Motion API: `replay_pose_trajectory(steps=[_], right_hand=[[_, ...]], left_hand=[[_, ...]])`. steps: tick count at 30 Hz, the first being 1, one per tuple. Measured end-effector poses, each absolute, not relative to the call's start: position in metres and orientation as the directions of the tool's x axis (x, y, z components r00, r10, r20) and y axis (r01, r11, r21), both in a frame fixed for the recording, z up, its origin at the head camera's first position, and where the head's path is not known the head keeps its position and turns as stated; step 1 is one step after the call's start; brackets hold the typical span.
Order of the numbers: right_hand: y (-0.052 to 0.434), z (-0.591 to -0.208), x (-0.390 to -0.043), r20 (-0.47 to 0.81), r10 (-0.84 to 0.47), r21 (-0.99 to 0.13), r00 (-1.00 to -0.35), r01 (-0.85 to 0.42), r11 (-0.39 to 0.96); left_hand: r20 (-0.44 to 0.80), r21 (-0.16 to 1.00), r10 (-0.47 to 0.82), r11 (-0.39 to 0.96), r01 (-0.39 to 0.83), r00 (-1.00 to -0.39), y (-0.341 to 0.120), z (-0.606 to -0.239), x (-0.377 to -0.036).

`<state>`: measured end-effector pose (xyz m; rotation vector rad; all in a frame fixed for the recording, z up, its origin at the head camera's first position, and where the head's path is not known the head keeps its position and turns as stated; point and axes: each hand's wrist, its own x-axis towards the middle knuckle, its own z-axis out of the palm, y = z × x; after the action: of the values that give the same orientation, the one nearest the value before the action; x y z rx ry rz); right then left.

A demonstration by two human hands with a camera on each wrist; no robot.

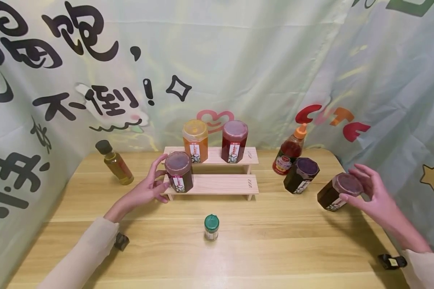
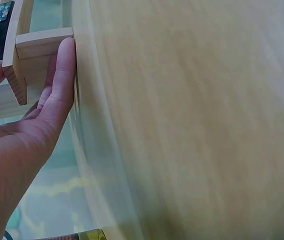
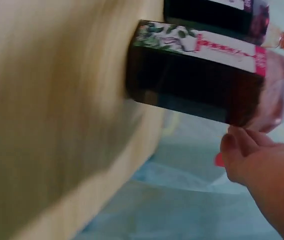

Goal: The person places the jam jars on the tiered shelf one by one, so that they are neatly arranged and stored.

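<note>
A dark jar (image 1: 179,176) with a pale lid stands at the left end of the lower step of a wooden two-tier rack (image 1: 220,184). Beside that jar is my left hand (image 1: 152,184), thumb near its lower side and loosely bent fingers by the rack's end. In the left wrist view, the fingers (image 2: 64,75) reach past the step's edge. At the right, my right hand (image 1: 374,196) spreads around the lid end of another dark jar (image 1: 334,196). The right wrist view shows the fingers close by this jar (image 3: 192,80); firm contact is hard to judge.
On the upper step stand an orange jar (image 1: 197,144) and a red jar (image 1: 234,144). A sauce bottle (image 1: 287,156) and a third dark jar (image 1: 300,176) stand right of the rack. An oil bottle (image 1: 117,164) is at left, a green-capped shaker (image 1: 211,228) in front.
</note>
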<state>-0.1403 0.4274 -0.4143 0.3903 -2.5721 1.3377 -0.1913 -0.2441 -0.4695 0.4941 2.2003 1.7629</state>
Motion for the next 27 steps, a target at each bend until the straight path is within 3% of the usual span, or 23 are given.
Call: replay_pose_trajectory(steps=[11,20,27], right_hand=[[0.441,-0.440,-0.146,0.245,-0.183,-0.785,-0.952,-0.306,0.539],[0.445,-0.451,-0.148,0.274,-0.218,-0.875,-0.937,-0.337,0.348],[0.444,-0.448,-0.144,0.210,-0.149,-0.826,-0.966,-0.257,0.501]], left_hand=[[-0.012,0.978,0.421,0.194,0.077,-0.907,-0.246,-0.470,-0.191],[-0.002,0.977,0.423,0.194,0.088,-0.906,-0.246,-0.470,-0.192],[-0.014,0.979,0.420,0.190,0.073,-0.907,-0.246,-0.470,-0.191]])
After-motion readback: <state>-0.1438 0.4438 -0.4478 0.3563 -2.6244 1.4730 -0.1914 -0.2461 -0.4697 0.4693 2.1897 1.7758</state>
